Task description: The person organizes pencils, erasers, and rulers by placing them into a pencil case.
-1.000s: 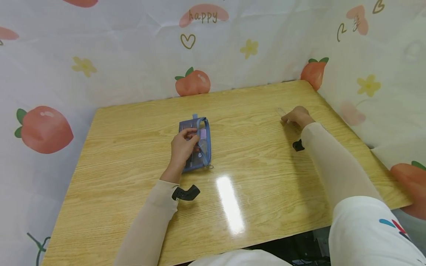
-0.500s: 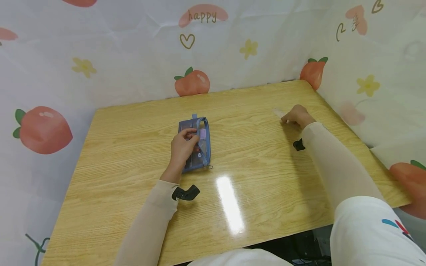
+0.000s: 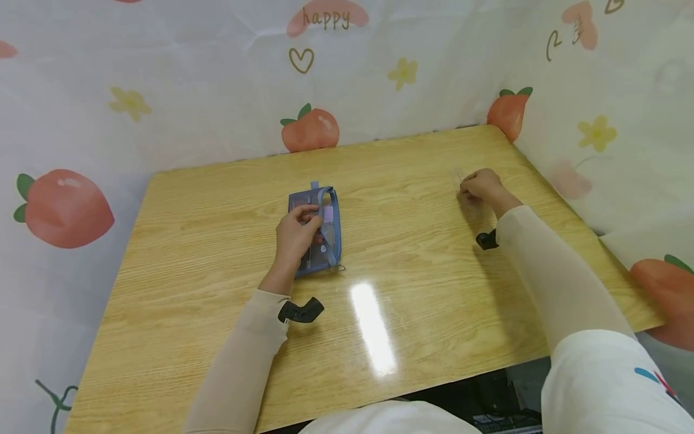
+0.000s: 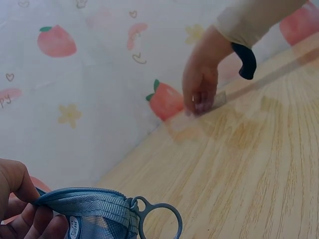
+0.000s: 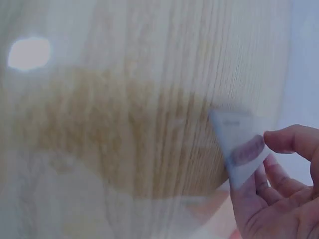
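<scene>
My left hand (image 3: 293, 238) pinches the edge of a blue see-through pencil case (image 3: 338, 232), which lies on the table left of the middle with its zip undone. A purple item (image 3: 328, 213) shows inside the opening; the other contents are hard to make out. In the left wrist view, the rim of the case (image 4: 89, 201) is between thumb and fingers. Far to the right, my right hand (image 3: 482, 184) pinches a clear plastic ruler (image 5: 239, 142) between thumb and fingers. The ruler is tilted, and I cannot tell whether it touches the table.
The wooden table (image 3: 401, 241) meets a white, fruit-printed cloth (image 3: 217, 108) along the back and right. A ring (image 4: 169, 221) hangs at the case's zip end. Black wrist mounts (image 3: 301, 310) sit on both sleeves. Dark gear (image 3: 488, 398) is below the front edge.
The ruler in my right hand has tipped, its far end now steeper and fainter. That hand has shifted slightly. My left hand keeps its hold on the pencil case; the head view has moved a little.
</scene>
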The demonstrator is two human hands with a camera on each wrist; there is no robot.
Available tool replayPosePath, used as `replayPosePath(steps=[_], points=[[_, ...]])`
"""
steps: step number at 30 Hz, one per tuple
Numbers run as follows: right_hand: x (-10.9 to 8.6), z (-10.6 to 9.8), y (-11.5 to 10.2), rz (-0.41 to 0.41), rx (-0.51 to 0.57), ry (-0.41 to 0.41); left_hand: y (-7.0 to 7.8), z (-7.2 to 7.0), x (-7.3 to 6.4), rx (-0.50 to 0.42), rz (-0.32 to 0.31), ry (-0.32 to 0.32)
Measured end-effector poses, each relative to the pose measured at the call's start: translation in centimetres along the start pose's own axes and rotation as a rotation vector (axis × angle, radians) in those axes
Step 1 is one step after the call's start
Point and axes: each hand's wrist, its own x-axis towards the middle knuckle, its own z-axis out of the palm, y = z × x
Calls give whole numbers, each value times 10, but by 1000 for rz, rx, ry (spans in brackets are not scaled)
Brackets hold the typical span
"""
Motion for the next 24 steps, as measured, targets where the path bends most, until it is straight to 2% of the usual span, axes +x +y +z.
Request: replayPosePath(steps=[5,9,18,24], points=[[-6,2,0,68,195,-30,0,0,0,-7,4,-2],[-12,0,1,87,305,-57,-1,0,0,-21,6,-6],[-17,5,-1,136,630,-276,-1,0,1,-31,6,-9],[-18,17,-3,141,756,-359,0,0,0,-22,4,-7]])
